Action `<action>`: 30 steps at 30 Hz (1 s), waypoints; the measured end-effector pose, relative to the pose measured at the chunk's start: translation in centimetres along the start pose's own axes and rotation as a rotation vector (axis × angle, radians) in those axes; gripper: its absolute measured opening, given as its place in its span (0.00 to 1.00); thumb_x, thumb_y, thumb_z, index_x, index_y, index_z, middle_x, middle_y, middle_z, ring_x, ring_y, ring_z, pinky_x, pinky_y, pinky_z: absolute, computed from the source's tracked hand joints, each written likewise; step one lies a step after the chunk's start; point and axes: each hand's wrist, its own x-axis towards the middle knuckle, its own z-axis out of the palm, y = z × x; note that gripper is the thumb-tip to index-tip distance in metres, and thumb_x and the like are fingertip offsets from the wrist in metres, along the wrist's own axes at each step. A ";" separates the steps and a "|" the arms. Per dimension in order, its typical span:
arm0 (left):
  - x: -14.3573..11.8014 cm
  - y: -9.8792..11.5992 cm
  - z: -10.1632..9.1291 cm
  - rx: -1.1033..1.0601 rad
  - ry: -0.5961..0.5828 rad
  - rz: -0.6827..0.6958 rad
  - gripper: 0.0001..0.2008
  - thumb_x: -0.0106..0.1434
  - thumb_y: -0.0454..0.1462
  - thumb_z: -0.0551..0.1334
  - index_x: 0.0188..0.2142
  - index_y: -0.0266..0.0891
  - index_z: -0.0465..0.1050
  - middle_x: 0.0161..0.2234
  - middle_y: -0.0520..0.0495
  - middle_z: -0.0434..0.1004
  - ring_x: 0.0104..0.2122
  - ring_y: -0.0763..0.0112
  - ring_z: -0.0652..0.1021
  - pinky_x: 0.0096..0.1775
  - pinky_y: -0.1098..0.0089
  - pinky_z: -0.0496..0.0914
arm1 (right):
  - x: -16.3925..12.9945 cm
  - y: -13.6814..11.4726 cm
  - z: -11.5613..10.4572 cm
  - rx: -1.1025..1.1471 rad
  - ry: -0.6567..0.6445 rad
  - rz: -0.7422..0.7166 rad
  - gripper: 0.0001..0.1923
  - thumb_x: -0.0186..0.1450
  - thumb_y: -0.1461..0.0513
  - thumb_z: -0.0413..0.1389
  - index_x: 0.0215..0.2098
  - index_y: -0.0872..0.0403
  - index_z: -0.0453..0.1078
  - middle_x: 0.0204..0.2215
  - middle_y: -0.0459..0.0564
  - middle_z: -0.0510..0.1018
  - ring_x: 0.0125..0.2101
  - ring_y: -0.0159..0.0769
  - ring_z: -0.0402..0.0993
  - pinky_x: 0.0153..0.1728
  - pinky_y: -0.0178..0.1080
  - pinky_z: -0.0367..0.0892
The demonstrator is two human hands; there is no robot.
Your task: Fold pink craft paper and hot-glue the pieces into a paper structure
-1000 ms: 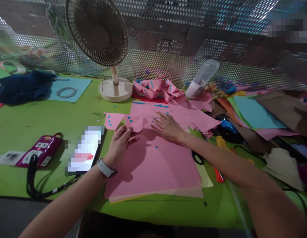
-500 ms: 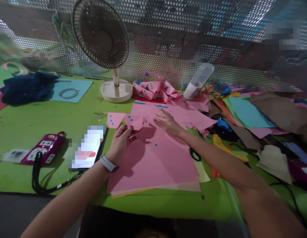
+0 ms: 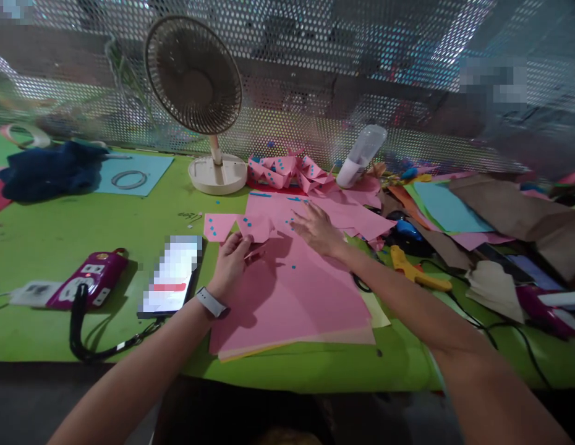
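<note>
My left hand [image 3: 232, 259] pinches the lower edge of a pink paper cutout [image 3: 260, 228], which carries small blue paper squares and stretches out to the left of the fingers. My right hand [image 3: 318, 230] has its fingers spread, with nothing gripped in it. Its fingertips hover over or touch the pink paper close to a few tiny blue squares [image 3: 287, 221]; which of the two I cannot tell. Under both hands lies a stack of large pink sheets [image 3: 306, 303], with one loose blue square [image 3: 293, 267] on top. Thin blue strips [image 3: 259, 194] lie beyond the hands.
Folded pink paper shapes [image 3: 281, 172] with blue dots sit at the back, between a fan [image 3: 217, 175] and a bottle [image 3: 362, 157]. A phone [image 3: 174, 272] and purple power strip [image 3: 90, 278] lie left. On the right are a yellow glue gun [image 3: 417, 273], cables and coloured paper.
My right hand's fingers have spread apart, and tiny blue squares now show beside its fingertips. My left hand keeps the pink cutout in nearly the same place. The camera view has shifted slightly.
</note>
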 end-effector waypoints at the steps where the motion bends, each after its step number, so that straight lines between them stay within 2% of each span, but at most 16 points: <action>1: 0.0 0.0 -0.1 -0.006 0.005 -0.003 0.11 0.55 0.39 0.69 0.34 0.39 0.69 0.35 0.50 0.76 0.38 0.67 0.80 0.40 0.68 0.74 | 0.0 0.1 0.5 -0.109 -0.029 -0.027 0.34 0.70 0.43 0.39 0.63 0.54 0.64 0.69 0.57 0.52 0.68 0.52 0.41 0.65 0.56 0.42; 3: 0.1 0.1 -0.1 -0.016 0.009 -0.005 0.11 0.54 0.39 0.69 0.33 0.39 0.69 0.34 0.51 0.76 0.38 0.68 0.80 0.40 0.68 0.74 | 0.2 0.2 1.4 -0.251 -0.078 -0.046 0.34 0.71 0.44 0.38 0.64 0.56 0.62 0.69 0.60 0.50 0.68 0.53 0.41 0.65 0.56 0.43; 7: 0.1 0.2 0.0 -0.021 0.003 -0.006 0.12 0.54 0.39 0.69 0.34 0.38 0.70 0.35 0.50 0.76 0.39 0.67 0.80 0.40 0.68 0.74 | 0.6 0.1 2.2 -0.360 -0.108 -0.035 0.36 0.70 0.43 0.38 0.63 0.58 0.62 0.68 0.63 0.53 0.67 0.55 0.46 0.64 0.56 0.45; 15: 0.0 0.3 0.0 -0.022 -0.009 -0.010 0.12 0.54 0.40 0.70 0.33 0.38 0.69 0.35 0.50 0.76 0.39 0.67 0.80 0.41 0.67 0.74 | 0.7 0.0 2.4 -0.352 -0.099 -0.061 0.39 0.69 0.41 0.38 0.64 0.58 0.62 0.68 0.63 0.53 0.67 0.55 0.47 0.64 0.57 0.44; 19: 0.2 0.2 -0.1 -0.005 -0.012 -0.009 0.13 0.54 0.40 0.70 0.33 0.38 0.69 0.36 0.50 0.76 0.39 0.67 0.80 0.41 0.67 0.74 | 0.7 -0.1 2.4 -0.381 -0.130 -0.115 0.35 0.69 0.43 0.42 0.64 0.55 0.62 0.67 0.60 0.55 0.67 0.54 0.47 0.64 0.57 0.44; 22: 0.2 0.1 -0.1 0.004 -0.013 -0.007 0.13 0.54 0.40 0.70 0.33 0.38 0.69 0.35 0.50 0.76 0.39 0.67 0.80 0.40 0.68 0.74 | 0.8 -0.2 2.2 -0.399 -0.125 -0.155 0.34 0.69 0.44 0.43 0.62 0.57 0.64 0.67 0.62 0.56 0.67 0.55 0.46 0.64 0.57 0.43; 26: 0.3 0.0 -0.2 -0.005 -0.001 -0.007 0.13 0.54 0.40 0.70 0.35 0.38 0.70 0.35 0.50 0.76 0.39 0.68 0.80 0.40 0.69 0.74 | 1.2 0.4 2.0 -0.261 -0.146 -0.078 0.34 0.69 0.42 0.41 0.63 0.54 0.64 0.68 0.59 0.51 0.67 0.55 0.45 0.64 0.58 0.44; 30: 0.4 -0.1 -0.3 -0.004 -0.013 -0.013 0.12 0.55 0.39 0.69 0.35 0.39 0.70 0.35 0.49 0.77 0.38 0.68 0.80 0.39 0.68 0.74 | 1.5 0.8 1.1 0.054 -0.127 0.035 0.32 0.71 0.44 0.39 0.65 0.52 0.61 0.69 0.54 0.51 0.69 0.47 0.42 0.66 0.54 0.44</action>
